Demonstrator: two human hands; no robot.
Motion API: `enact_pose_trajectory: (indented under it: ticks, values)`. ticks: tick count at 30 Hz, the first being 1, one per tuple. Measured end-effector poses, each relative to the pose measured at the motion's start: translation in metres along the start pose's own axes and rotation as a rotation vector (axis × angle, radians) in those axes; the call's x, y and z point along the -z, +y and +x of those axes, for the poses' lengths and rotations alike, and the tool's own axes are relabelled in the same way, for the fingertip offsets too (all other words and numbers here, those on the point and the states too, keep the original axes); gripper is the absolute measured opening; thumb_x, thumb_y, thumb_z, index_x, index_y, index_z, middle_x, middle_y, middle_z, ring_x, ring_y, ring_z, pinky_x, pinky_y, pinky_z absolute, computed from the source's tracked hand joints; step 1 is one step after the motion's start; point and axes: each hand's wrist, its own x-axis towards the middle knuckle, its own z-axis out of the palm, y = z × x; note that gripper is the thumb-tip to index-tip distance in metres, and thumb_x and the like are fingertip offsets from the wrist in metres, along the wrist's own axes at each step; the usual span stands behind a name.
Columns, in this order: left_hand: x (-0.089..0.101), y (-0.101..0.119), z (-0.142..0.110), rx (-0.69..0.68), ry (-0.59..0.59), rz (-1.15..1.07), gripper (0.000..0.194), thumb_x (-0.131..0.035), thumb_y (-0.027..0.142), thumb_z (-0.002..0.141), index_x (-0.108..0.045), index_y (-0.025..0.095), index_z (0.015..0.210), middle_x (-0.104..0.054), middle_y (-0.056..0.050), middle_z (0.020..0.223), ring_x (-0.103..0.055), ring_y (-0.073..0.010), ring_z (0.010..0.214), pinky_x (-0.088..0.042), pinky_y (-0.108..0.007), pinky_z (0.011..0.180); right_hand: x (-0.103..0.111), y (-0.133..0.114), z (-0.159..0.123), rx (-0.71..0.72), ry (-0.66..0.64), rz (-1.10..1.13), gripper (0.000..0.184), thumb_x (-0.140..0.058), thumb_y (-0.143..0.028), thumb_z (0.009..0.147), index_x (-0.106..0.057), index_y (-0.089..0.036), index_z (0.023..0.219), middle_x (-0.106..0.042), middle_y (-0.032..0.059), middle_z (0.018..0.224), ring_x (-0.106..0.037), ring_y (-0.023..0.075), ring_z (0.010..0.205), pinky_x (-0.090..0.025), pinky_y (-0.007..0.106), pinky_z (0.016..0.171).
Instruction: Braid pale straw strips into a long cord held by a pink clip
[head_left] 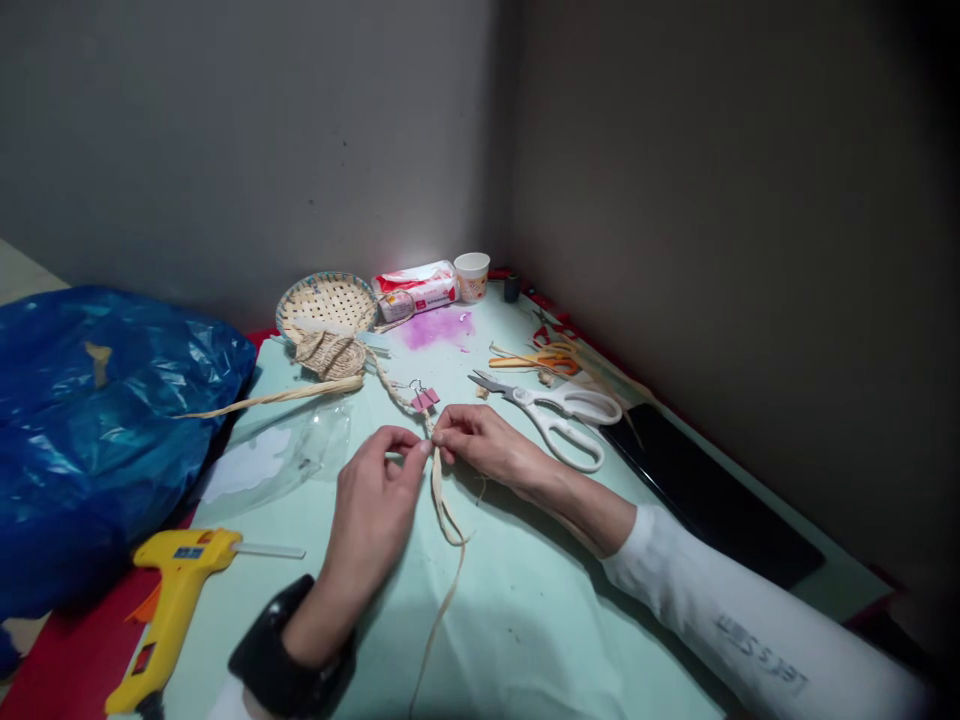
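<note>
A pale braided cord [389,383] runs from a coil of braid [330,354] down to my hands. A pink binder clip [425,400] grips the braid just above my fingers. My left hand [381,490] pinches the strands from the left, thumb and forefinger together. From the right, my right hand [480,440] pinches them at nearly the same spot, its fingertips close to the left ones. Below the fingers, loose straw-coloured strands [442,510] hang down across the table, one thin end trailing toward the front edge.
White-handled scissors [555,410] and orange scissors [551,360] lie right, near a black flat object [712,495]. At left are a yellow glue gun [176,600] and a blue plastic bag [112,430]. A woven basket [328,300], tissue pack [416,288] and paper cup [472,277] stand behind.
</note>
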Motion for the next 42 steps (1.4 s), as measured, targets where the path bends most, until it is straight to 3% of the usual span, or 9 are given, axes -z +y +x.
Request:
enact_pose_trajectory:
  ticks: [3, 4, 6, 12, 17, 24, 31, 38, 42]
  values:
    - [0.005, -0.009, 0.022, 0.295, -0.423, -0.369, 0.021, -0.069, 0.035, 0.073, -0.061, 0.016, 0.076, -0.047, 0.006, 0.054, -0.026, -0.0042, 0.037, -0.013, -0.019, 0.037, -0.001, 0.004, 0.0, 0.017, -0.005, 0.005, 0.012, -0.05, -0.018, 0.083, -0.057, -0.015, 0.074, -0.057, -0.0022, 0.059, -0.051, 0.0094, 0.057, -0.036, 0.02, 0.057]
    - [0.005, -0.012, 0.027, 0.33, -0.514, -0.447, 0.021, -0.07, 0.033, 0.072, -0.061, 0.015, 0.075, -0.048, 0.006, 0.055, -0.022, -0.0023, 0.037, -0.01, -0.019, 0.036, -0.001, 0.005, 0.0, 0.02, -0.007, 0.008, 0.012, -0.05, -0.019, 0.084, -0.057, -0.015, 0.076, -0.058, -0.0018, 0.06, -0.052, 0.0099, 0.058, -0.037, 0.02, 0.058]
    - [0.004, -0.016, 0.033, 0.354, -0.572, -0.529, 0.021, -0.072, 0.029, 0.07, -0.06, 0.012, 0.073, -0.051, 0.004, 0.059, -0.02, 0.0004, 0.037, -0.009, -0.017, 0.035, -0.001, 0.004, -0.001, 0.027, -0.006, -0.009, 0.013, -0.05, -0.021, 0.085, -0.058, -0.015, 0.077, -0.058, -0.0014, 0.061, -0.052, 0.0102, 0.059, -0.036, 0.02, 0.058]
    - [0.0, -0.017, 0.032, 0.375, -0.477, -0.595, 0.018, -0.071, 0.021, 0.067, -0.056, 0.013, 0.069, -0.044, 0.007, 0.055, -0.023, 0.0005, 0.039, -0.017, -0.014, 0.035, 0.0, -0.003, -0.006, 0.024, 0.068, -0.227, 0.015, -0.049, -0.021, 0.085, -0.058, -0.016, 0.074, -0.055, -0.0033, 0.06, -0.044, 0.0095, 0.056, -0.03, 0.021, 0.055]
    - [-0.007, -0.016, 0.026, 0.335, -0.396, -0.57, 0.024, -0.068, 0.031, 0.073, -0.052, 0.015, 0.064, -0.035, 0.01, 0.048, -0.023, -0.0012, 0.037, -0.02, -0.015, 0.035, -0.003, -0.006, -0.013, 0.017, 0.147, -0.421, 0.016, -0.048, -0.022, 0.088, -0.059, -0.017, 0.076, -0.056, -0.0022, 0.064, -0.045, 0.0114, 0.059, -0.029, 0.023, 0.058]
    - [-0.012, -0.011, 0.024, 0.328, -0.287, -0.488, 0.022, -0.065, 0.023, 0.073, -0.049, 0.016, 0.059, -0.038, 0.009, 0.047, -0.029, -0.0014, 0.036, -0.017, -0.013, 0.034, -0.004, -0.01, -0.019, 0.005, 0.1, -0.549, 0.015, -0.042, -0.024, 0.093, -0.055, -0.017, 0.086, -0.059, 0.0013, 0.072, -0.047, 0.0139, 0.064, -0.028, 0.025, 0.06]
    - [-0.01, -0.014, 0.027, 0.37, -0.325, -0.536, 0.022, -0.068, 0.025, 0.073, -0.052, 0.015, 0.061, -0.038, 0.009, 0.048, -0.026, -0.0007, 0.036, -0.015, -0.014, 0.033, -0.004, -0.01, -0.022, 0.028, 0.08, -0.525, 0.016, -0.04, -0.021, 0.092, -0.042, -0.019, 0.107, -0.051, -0.0032, 0.066, -0.048, 0.0163, 0.062, -0.03, 0.026, 0.062]
    - [-0.008, -0.011, 0.028, 0.391, -0.368, -0.624, 0.021, -0.071, 0.025, 0.071, -0.055, 0.013, 0.065, -0.039, 0.009, 0.052, -0.021, 0.0, 0.038, -0.013, -0.014, 0.033, -0.002, -0.009, -0.025, 0.063, 0.053, -0.502, 0.012, -0.036, -0.022, 0.094, -0.039, -0.02, 0.105, -0.047, -0.0031, 0.068, -0.047, 0.0162, 0.064, -0.032, 0.026, 0.064]
    - [-0.011, -0.01, 0.026, 0.412, -0.305, -0.613, 0.021, -0.073, 0.026, 0.07, -0.057, 0.014, 0.066, -0.039, 0.009, 0.049, -0.024, -0.0004, 0.037, -0.014, -0.015, 0.034, -0.001, -0.012, -0.031, 0.049, 0.035, -0.485, 0.01, -0.036, -0.022, 0.094, -0.039, -0.02, 0.104, -0.05, -0.0023, 0.07, -0.047, 0.0158, 0.065, -0.032, 0.026, 0.064]
